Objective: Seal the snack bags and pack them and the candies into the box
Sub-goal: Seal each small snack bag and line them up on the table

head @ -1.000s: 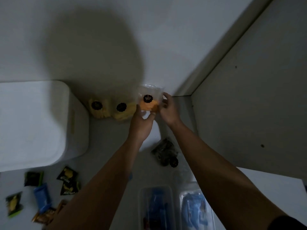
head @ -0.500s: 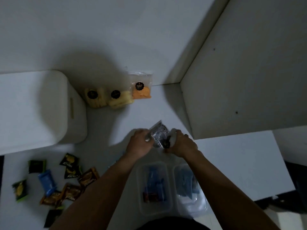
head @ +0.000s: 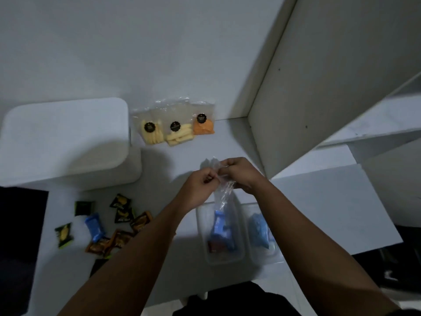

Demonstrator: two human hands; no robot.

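Just the one camera here, strapped to my head, wide-angle, looking forward and steeply down, so it's almost a top-down shot of the white table (head: 173, 163). My forearms come in from the bottom edge and my left hand (head: 197, 190) and right hand (head: 239, 173) meet near the middle of the frame, pretty close to the lens. The back wall (head: 136, 42) fills the top of the shot and a white side panel (head: 319, 87) leans in on the right. The wide lens bends straight edges near the borders.

No text is legible. The round black labels (head: 200, 118) on the snack bags (head: 173, 126) carry unreadable print. The candy wrappers (head: 120, 201) show blurred lettering.
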